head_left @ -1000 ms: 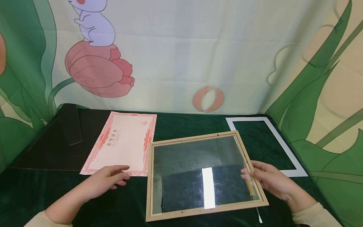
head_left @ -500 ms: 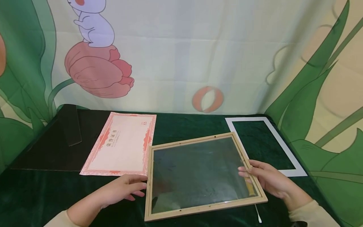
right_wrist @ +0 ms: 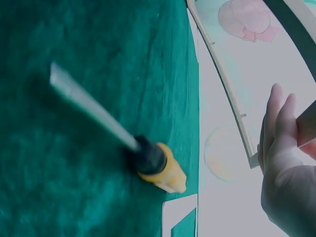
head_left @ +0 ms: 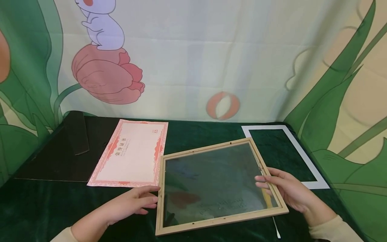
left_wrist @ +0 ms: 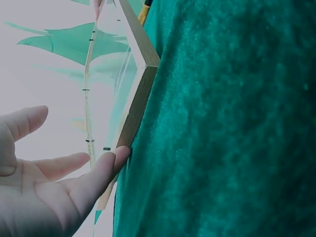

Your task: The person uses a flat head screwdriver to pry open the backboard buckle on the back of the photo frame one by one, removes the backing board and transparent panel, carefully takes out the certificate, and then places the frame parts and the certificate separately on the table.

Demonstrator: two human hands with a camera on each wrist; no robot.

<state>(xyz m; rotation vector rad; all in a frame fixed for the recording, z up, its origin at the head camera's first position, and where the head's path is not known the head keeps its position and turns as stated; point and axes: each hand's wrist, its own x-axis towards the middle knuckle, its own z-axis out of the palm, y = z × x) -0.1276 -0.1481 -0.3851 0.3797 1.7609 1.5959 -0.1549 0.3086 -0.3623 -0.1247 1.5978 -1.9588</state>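
Note:
A light wooden picture frame (head_left: pixel 223 220) with a clear pane (head_left: pixel 208 181) in it is tilted up over the dark green cloth, its far side raised. My right hand (head_left: pixel 291 191) grips the frame's right side, fingers behind the pane and thumb in front. On the left, fingertips of my left hand (head_left: pixel 130 205) touch the frame's outer edge; in the left wrist view its thumb (left_wrist: pixel 29 122) is spread away from the wood. A flat-bladed screwdriver (right_wrist: pixel 160 165) with a yellow and black handle lies on the cloth below the right hand, partly behind the frame in the head view.
Left of the frame lies a pink-bordered certificate (head_left: pixel 133 158), overlapping a black backing board (head_left: pixel 54 158) with a fold-out stand (head_left: pixel 77 134). A white mat border (head_left: pixel 315 185) lies at the right. Behind hangs a printed curtain (head_left: pixel 187 67).
My left hand has moved right, from beside the certificate's lower edge to the frame's left side. The right hand keeps its grip, and the frame's tilt has shifted slightly.

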